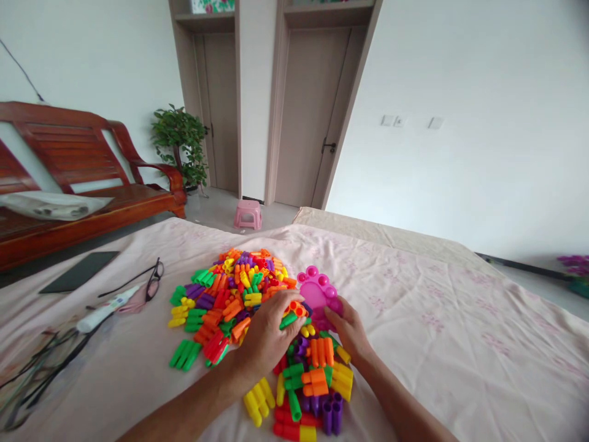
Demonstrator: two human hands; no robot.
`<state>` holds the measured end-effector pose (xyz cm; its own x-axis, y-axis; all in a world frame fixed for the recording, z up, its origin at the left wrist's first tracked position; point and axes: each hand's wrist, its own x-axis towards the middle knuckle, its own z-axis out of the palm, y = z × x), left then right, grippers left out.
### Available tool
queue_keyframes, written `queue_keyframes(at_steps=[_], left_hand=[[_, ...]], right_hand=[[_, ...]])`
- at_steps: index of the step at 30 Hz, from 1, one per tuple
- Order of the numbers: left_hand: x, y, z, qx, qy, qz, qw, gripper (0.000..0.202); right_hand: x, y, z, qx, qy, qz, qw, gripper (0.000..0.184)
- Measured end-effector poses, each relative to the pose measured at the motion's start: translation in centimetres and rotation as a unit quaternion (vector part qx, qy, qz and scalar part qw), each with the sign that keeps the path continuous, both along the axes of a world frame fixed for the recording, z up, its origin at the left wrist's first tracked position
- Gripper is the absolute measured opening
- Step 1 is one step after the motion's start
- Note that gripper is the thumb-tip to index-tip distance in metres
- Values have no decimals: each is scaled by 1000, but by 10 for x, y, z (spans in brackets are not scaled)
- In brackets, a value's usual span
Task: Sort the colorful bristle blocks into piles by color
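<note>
My left hand (pixel 271 328) is closed around several plastic building blocks (pixel 298 308), orange and green ones among them, above the pile. My right hand (pixel 350 331) grips the near right edge of a pink paw-shaped plastic dish (pixel 315 296), its thumb lying over the rim. Round knobs line the dish's far edge, and its flat middle faces up. Beneath and around both hands spreads a heap of bullet-shaped plastic blocks (pixel 232 307) in red, orange, yellow, green and purple. Nearer to me lie more of them, including a yellow block (pixel 259 400) and a purple block (pixel 332 412).
A pale flowered cloth (pixel 414 319) covers the surface. To the left lie glasses (pixel 154 282), a white tube (pixel 108 309), a dark flat tablet-like object (pixel 79 272) and a clear bag (pixel 41 362). Beyond are a wooden bench (pixel 83 156), a pink stool (pixel 247 215) and a potted plant (pixel 180 144).
</note>
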<state>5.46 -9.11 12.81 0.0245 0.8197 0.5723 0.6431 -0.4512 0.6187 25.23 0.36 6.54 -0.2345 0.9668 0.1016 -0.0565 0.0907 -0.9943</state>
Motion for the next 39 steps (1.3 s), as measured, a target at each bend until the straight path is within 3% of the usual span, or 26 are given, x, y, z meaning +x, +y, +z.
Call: queue_keyframes(at_steps=[4,8,14,16,20,23,25,27,30,39], left_hand=[[-25,-1,15,-14,26,15,999,39],[-67,1,22,-75,27,58,995,42],[-122,2,28,-172,-152,0,973,55],[-140,6,28,-169,-176,15,970,59],[-186,28,5,-114,-102,167,974,60],[-215,45,-23,-123,-17,189,974,65],[-226,50,-36,-163,-13,170,972,66],[-227,51,-42,-200,-34,133,970,64],[-217,48,-40,-225,-56,90,969,62],[-151,28,-29,-194,13,79,978,55]], right_hand=[[2,5,-2,26,-10,-19,999,31],[6,11,-8,31,-21,-52,998,34],[9,20,-20,4,-19,-62,998,38],[10,20,-23,-1,-19,-63,998,40],[10,20,-24,1,-20,-73,997,38],[10,18,-23,2,-15,-77,997,34],[9,18,-23,-2,-10,-77,997,34],[8,18,-23,-5,-12,-76,997,34],[8,20,-23,0,-32,-80,996,34],[-2,16,-15,49,-82,-81,992,31]])
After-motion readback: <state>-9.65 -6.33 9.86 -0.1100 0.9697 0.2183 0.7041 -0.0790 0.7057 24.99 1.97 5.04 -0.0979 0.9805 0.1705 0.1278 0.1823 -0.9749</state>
